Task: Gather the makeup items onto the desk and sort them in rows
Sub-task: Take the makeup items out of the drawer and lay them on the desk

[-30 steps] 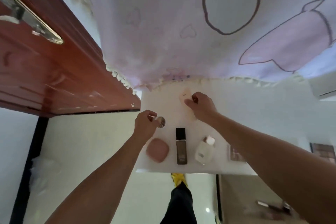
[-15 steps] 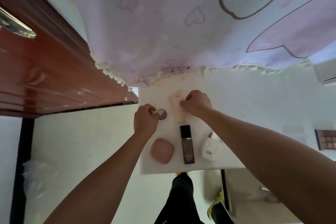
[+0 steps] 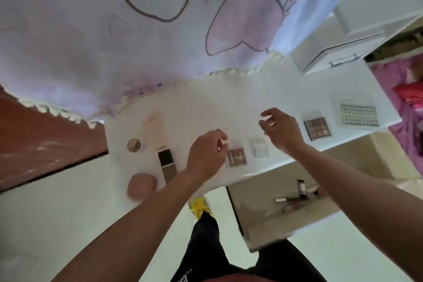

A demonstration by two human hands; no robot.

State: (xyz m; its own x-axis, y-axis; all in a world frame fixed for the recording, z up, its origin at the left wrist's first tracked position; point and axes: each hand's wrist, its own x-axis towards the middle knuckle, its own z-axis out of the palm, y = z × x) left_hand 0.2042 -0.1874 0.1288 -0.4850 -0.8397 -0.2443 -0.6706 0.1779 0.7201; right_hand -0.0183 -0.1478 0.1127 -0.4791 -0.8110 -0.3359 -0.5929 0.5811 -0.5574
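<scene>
White desk (image 3: 206, 107) holds the makeup: round jar (image 3: 134, 145), pale tube (image 3: 153, 130), dark-capped bottle (image 3: 167, 165) and pink compact (image 3: 141, 186) at its left end. A brown square compact (image 3: 238, 157), its white print too blurred to read, lies just beside the left hand (image 3: 207, 154). The right hand (image 3: 280, 128) hovers nearby. The 2 hands are loosely curled and empty.

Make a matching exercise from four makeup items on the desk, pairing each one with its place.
Things:
1. compact
2. little jar
3. eyeshadow palette
4. dark bottle

Places:
A. right of the right hand
B. left of the beige tube
C. near left corner of the desk
D. just nearer than the beige tube, its near end hidden by the left forearm

Pairs: 1-C, 2-B, 3-A, 4-D
</scene>
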